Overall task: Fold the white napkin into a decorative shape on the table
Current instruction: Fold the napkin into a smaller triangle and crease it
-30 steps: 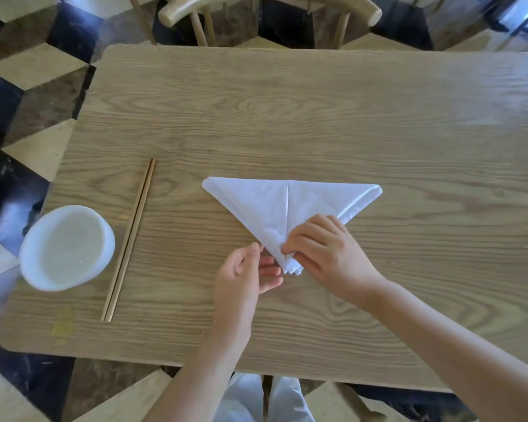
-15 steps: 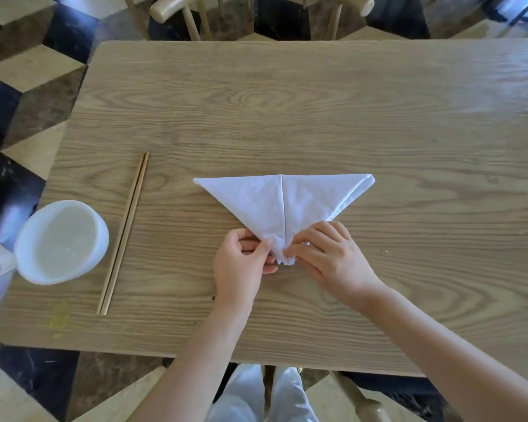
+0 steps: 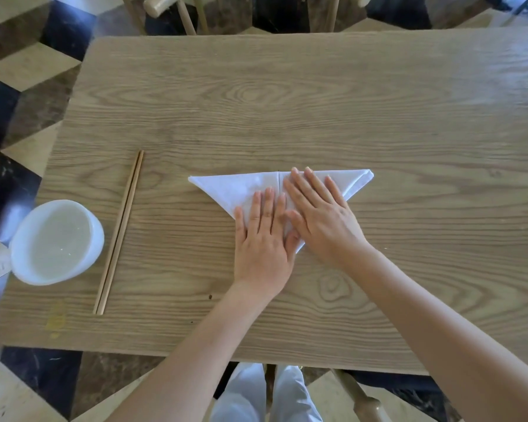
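Both hands lie flat with the fingers spread, pressing on the white napkin (image 3: 244,187): the left hand (image 3: 264,239) on its near point, the right hand (image 3: 320,214) beside it, touching. The napkin is a triangle on the wooden table (image 3: 287,102). Chopsticks (image 3: 119,233) and a white bowl (image 3: 55,242) lie at left; the floor (image 3: 13,86) is chequered.

One head-worn camera looks steeply down and forward over the wooden table (image 3: 317,111), close above it. The table's near edge runs along the lower frame, the chequered floor (image 3: 19,95) fills the left.
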`<state>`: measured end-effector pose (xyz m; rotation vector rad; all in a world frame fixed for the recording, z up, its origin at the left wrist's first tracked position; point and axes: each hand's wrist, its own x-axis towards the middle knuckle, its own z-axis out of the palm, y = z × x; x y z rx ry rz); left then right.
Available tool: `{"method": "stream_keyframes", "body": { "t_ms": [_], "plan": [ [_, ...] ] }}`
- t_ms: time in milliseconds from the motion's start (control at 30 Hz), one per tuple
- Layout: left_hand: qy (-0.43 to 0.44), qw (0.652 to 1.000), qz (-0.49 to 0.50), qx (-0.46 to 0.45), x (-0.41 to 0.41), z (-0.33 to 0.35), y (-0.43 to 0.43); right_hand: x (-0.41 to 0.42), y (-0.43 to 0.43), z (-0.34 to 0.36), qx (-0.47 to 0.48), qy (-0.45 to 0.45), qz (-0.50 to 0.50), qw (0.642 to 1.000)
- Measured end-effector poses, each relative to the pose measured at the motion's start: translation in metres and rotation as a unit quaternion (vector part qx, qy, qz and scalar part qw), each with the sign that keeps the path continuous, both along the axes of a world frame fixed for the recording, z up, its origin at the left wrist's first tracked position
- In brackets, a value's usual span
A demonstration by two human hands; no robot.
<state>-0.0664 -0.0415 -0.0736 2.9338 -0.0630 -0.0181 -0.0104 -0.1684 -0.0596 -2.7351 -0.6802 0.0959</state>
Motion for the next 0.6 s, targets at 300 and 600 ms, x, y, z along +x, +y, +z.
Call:
{"method": "stream_keyframes", "body": {
  "t_ms": [300, 600],
  "plan": [
    [0.032, 0.999, -0.004, 0.034, 0.001, 0.002, 0.001, 0.028, -0.061, -0.002, -0.103, 0.024, -0.106, 0.989],
    [0.000, 0.989, 0.020, -0.144, 0.054, 0.035, 0.031, -0.006, 0.018, 0.011, -0.031, 0.037, -0.066, 0.997]
  ]
}}
